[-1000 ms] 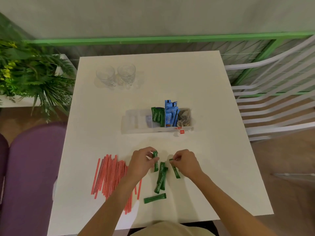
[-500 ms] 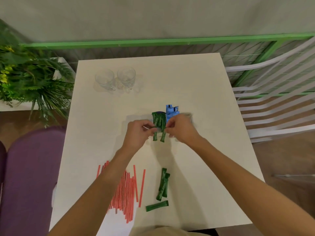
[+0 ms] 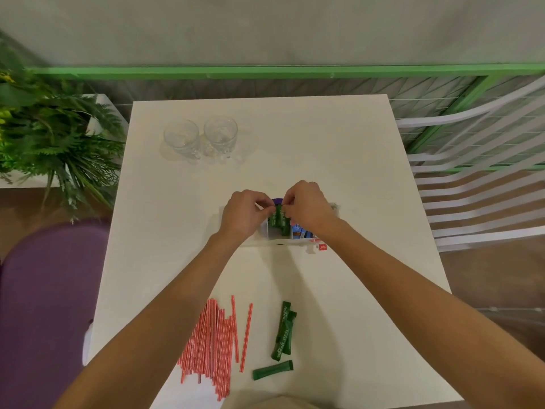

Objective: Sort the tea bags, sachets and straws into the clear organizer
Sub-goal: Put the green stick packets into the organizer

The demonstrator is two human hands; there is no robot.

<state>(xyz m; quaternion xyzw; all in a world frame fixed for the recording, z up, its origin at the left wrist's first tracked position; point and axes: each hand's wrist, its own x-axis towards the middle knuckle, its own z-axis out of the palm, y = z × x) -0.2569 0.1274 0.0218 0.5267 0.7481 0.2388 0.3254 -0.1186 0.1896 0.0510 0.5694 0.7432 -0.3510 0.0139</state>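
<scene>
Both hands are over the clear organizer (image 3: 274, 242) in the middle of the white table (image 3: 324, 149). My left hand (image 3: 243, 212) and my right hand (image 3: 305, 206) pinch the tops of green sachets (image 3: 279, 220) standing in a middle compartment. Blue sachets (image 3: 298, 230) show just right of them, and a red tea-bag tag (image 3: 322, 247) hangs at the front. Most of the organizer is hidden by my hands. Near me lie three loose green sachets (image 3: 283, 332) and a pile of red straws (image 3: 215, 346).
Two clear glasses (image 3: 200, 137) stand at the table's far left. A leafy plant (image 3: 50, 143) is left of the table, a purple seat (image 3: 44, 290) below it, and a white slatted chair (image 3: 477, 178) on the right.
Both hands lifted a green sachet each from the near pile, carried them forward to the organizer, and now hold them down in the green sachet compartment.
</scene>
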